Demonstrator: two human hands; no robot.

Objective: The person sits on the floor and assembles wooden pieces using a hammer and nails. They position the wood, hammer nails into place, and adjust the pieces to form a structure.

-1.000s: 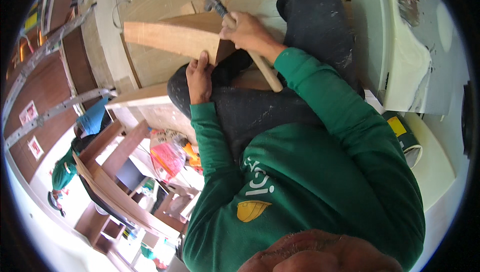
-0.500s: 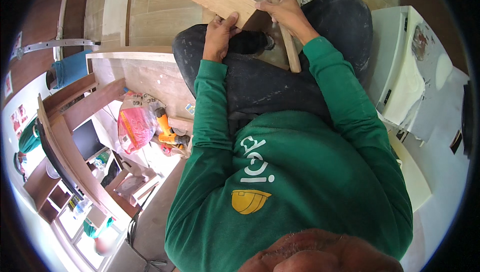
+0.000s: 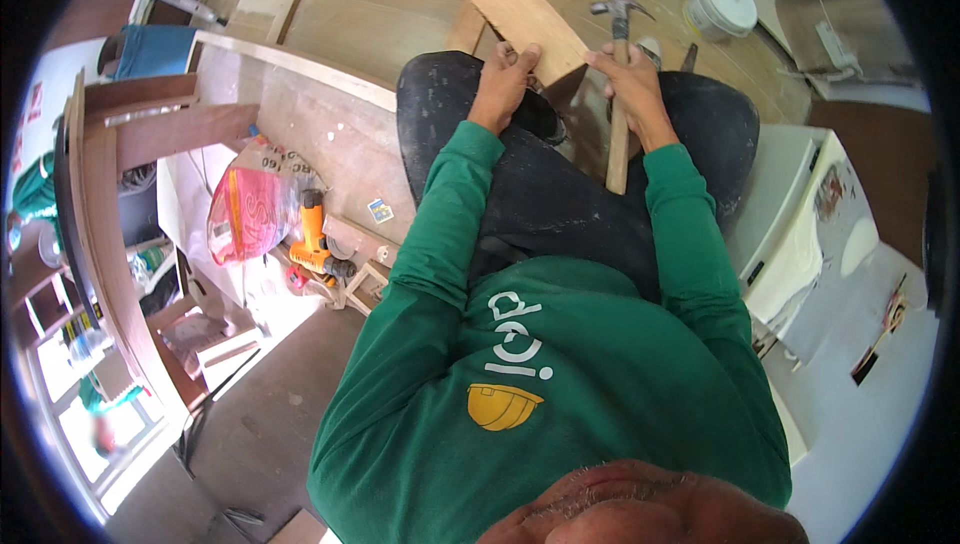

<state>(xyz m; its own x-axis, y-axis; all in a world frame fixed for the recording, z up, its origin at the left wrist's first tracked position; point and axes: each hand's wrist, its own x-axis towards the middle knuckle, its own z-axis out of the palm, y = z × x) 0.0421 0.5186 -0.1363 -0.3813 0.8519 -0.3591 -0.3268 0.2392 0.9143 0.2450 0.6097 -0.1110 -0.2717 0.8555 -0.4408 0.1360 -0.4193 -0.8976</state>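
My left hand [image 3: 507,86] is closed on the near end of a long, flat wooden board [image 3: 520,9], its thumb on top. The board slants away to the upper left. In my right hand [image 3: 634,86] is a claw hammer [image 3: 618,159], gripped around its wooden handle with the metal head pointing away from me. The thumb and forefinger of that hand also meet the board's near right corner. Both hands are over my dark trousers, between my knees. The fingertips under the board are hidden.
An orange cordless drill [image 3: 313,236] lies to the left beside a red and clear plastic bag [image 3: 250,206]. A wooden panel edge [image 3: 310,69] runs by my left knee. Far right stands a white bucket [image 3: 727,6]; a pale cabinet-like unit [image 3: 785,209] is at my right.
The view has shifted, bringing the white bucket in. Board, hammer and both hands appear farther right and lower. The hammer now points more straight away from me. Both grips stay.
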